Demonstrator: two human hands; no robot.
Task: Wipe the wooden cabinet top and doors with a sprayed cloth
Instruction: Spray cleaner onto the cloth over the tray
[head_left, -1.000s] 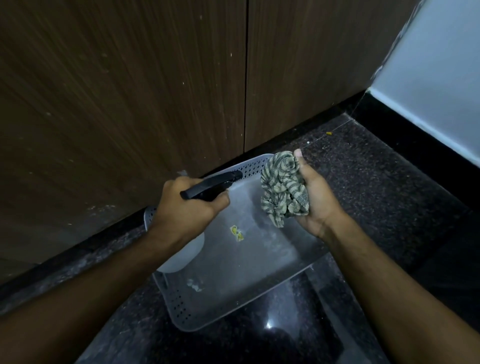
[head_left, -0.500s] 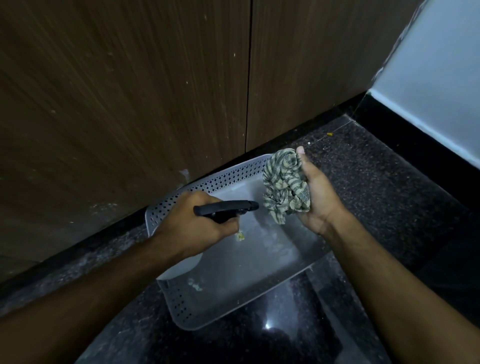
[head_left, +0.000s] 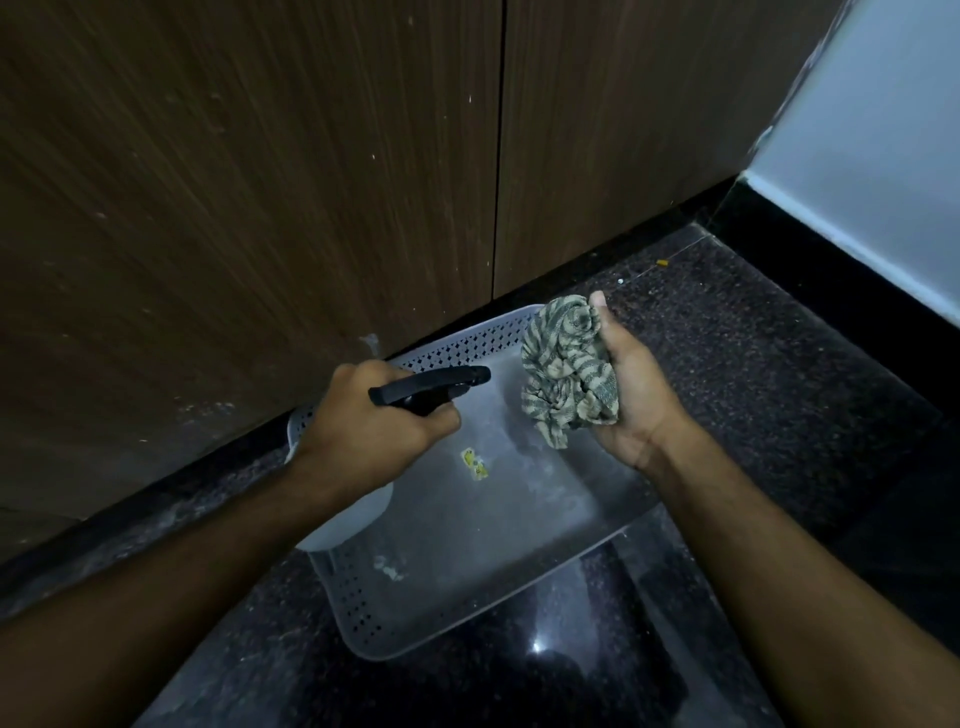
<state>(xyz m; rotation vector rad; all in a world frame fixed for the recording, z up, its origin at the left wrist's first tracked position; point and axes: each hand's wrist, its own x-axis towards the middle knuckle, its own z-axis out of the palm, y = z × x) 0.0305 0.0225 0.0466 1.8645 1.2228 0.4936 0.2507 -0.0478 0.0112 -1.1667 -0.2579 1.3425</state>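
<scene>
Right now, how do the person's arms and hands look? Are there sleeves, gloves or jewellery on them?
Both forearms are bare up to the picture's edge: no sleeves show. The left hand and right hand wear no gloves. No watch, bracelet or ring is visible on either wrist or on the fingers that show. The light is dim, so small marks cannot be told.
</scene>
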